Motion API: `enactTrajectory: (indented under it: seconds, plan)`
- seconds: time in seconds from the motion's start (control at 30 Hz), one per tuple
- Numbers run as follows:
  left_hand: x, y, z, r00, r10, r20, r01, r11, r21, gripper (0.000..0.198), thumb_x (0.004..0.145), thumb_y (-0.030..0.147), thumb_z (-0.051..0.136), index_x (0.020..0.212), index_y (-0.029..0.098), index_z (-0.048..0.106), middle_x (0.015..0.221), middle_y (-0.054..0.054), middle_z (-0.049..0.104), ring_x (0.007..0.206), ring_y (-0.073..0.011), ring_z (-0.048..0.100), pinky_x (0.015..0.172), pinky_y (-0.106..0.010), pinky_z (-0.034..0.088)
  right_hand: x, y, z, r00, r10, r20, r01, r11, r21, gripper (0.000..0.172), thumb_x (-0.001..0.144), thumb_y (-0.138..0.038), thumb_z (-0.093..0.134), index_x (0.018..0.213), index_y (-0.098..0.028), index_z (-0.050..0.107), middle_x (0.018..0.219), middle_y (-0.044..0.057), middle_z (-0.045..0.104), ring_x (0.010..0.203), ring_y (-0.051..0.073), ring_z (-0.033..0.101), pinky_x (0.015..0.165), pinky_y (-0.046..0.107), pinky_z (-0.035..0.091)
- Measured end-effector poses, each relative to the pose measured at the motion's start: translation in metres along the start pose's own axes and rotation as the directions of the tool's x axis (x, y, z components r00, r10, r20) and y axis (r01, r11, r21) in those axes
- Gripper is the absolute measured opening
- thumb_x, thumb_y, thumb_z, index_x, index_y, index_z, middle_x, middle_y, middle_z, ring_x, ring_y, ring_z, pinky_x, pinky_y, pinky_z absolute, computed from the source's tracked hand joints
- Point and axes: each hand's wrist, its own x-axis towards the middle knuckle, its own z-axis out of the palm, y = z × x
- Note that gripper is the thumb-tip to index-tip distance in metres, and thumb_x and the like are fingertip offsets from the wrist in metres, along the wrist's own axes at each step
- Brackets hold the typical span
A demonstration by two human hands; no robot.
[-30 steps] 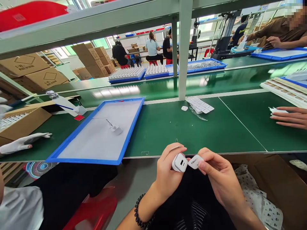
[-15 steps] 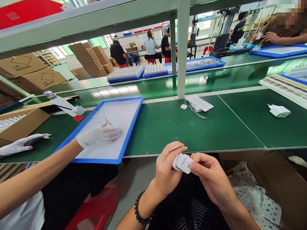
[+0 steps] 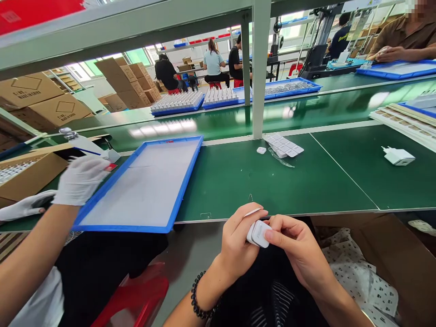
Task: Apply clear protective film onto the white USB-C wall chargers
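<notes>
The left hand (image 3: 238, 240) grips a white charger (image 3: 257, 235) (smooth, boxy, round-cornered).

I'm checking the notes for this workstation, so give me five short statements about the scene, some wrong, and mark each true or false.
1. The left hand holds a white charger. True.
2. Another charger lies on the green bench, toward the right of the view. True.
3. The right hand lies flat on the green bench. False: its thumb touches the square white cover.
4. The black beaded bracelet circles the right wrist. False: it circles the left wrist.
5. A co-worker's white-gloved hand shows at the left. True.
</notes>
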Motion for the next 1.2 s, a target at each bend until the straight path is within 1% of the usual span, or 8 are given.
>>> enactTrajectory:
  seconds: [0.43,0.63,0.73,0.83,0.9,0.97,1.1,1.2]
  plan:
    - [0.001,0.004,-0.001,0.999,0.043,-0.013,-0.042,0.998,0.054,0.034,0.087,0.004,0.062,0.118,0.015,0.063,0.111,-0.011,0.067,0.099,-0.0190,0.068,0.084,-0.030,0.062,-0.001,-0.003,0.004,1.000,-0.027,0.001,0.027,0.997,-0.075,0.043,0.073,-0.038,0.082,0.055,-0.019,0.048,0.062,-0.001,0.050,0.074,0.017,0.050,0.070,0.027,0.040]
    - [0.000,0.005,0.000,0.999,-0.002,-0.046,0.002,1.000,-0.003,0.035,0.084,0.001,0.065,0.115,0.016,0.065,0.108,-0.008,0.067,0.097,-0.0173,0.068,0.078,-0.026,0.061,-0.002,0.000,0.006,0.991,-0.119,-0.064,0.102,0.969,-0.226,0.056,0.070,-0.041,0.083,0.053,-0.020,0.034,0.057,-0.005,0.030,0.059,0.012,0.030,0.056,0.025,0.029]
    - [0.001,0.009,0.004,0.990,-0.133,-0.041,0.127,0.984,-0.128,0.028,0.083,0.004,0.068,0.107,0.018,0.067,0.102,-0.007,0.067,0.093,-0.0169,0.067,0.072,-0.026,0.061,-0.003,0.007,0.009,0.977,-0.178,-0.116,0.151,0.966,-0.210,0.044,0.069,-0.041,0.085,0.064,-0.020,0.046,0.067,-0.003,0.041,0.066,0.014,0.040,0.061,0.024,0.037]
    - [0.004,0.014,0.008,0.972,-0.237,0.000,0.228,0.937,-0.265,0.022,0.081,0.010,0.072,0.100,0.019,0.068,0.099,-0.007,0.068,0.090,-0.0178,0.068,0.075,-0.030,0.062,-0.005,0.013,0.015,0.986,-0.158,-0.057,0.155,0.986,-0.060,0.026,0.083,-0.045,0.072,0.088,-0.023,0.059,0.087,0.001,0.055,0.080,0.018,0.051,0.073,0.027,0.046]
    - [0.007,0.017,0.010,0.970,-0.244,0.007,0.234,0.924,-0.304,0.023,0.080,0.011,0.074,0.101,0.020,0.068,0.100,-0.007,0.069,0.091,-0.0184,0.069,0.080,-0.032,0.062,-0.005,0.015,0.018,0.990,-0.139,-0.007,0.139,0.990,0.016,0.021,0.092,-0.045,0.061,0.098,-0.025,0.061,0.093,0.002,0.057,0.083,0.018,0.053,0.074,0.028,0.047]
    - [0.008,0.018,0.009,0.975,-0.220,0.002,0.210,0.928,-0.308,0.026,0.080,0.010,0.074,0.103,0.020,0.068,0.103,-0.007,0.070,0.094,-0.0186,0.069,0.083,-0.032,0.061,-0.004,0.014,0.020,0.989,-0.145,0.006,0.145,0.989,0.029,0.019,0.095,-0.043,0.057,0.096,-0.025,0.061,0.088,0.002,0.055,0.078,0.017,0.052,0.070,0.027,0.047]
    - [0.004,0.015,0.008,0.990,-0.142,0.021,0.142,0.951,-0.276,0.029,0.083,0.005,0.067,0.107,0.020,0.069,0.104,-0.007,0.070,0.095,-0.0181,0.069,0.081,-0.030,0.062,0.001,0.011,0.022,0.987,-0.161,-0.023,0.156,0.979,-0.131,0.018,0.086,-0.037,0.068,0.092,-0.024,0.056,0.082,0.000,0.052,0.073,0.016,0.051,0.064,0.025,0.047]
    - [-0.001,0.012,0.010,0.988,-0.147,0.040,0.152,0.950,-0.273,0.025,0.085,0.009,0.066,0.107,0.021,0.069,0.102,-0.007,0.070,0.093,-0.0184,0.069,0.076,-0.029,0.062,0.004,0.014,0.024,0.987,-0.148,-0.056,0.129,0.957,-0.258,0.038,0.070,-0.030,0.081,0.095,-0.024,0.053,0.083,-0.002,0.051,0.070,0.015,0.051,0.058,0.026,0.047]
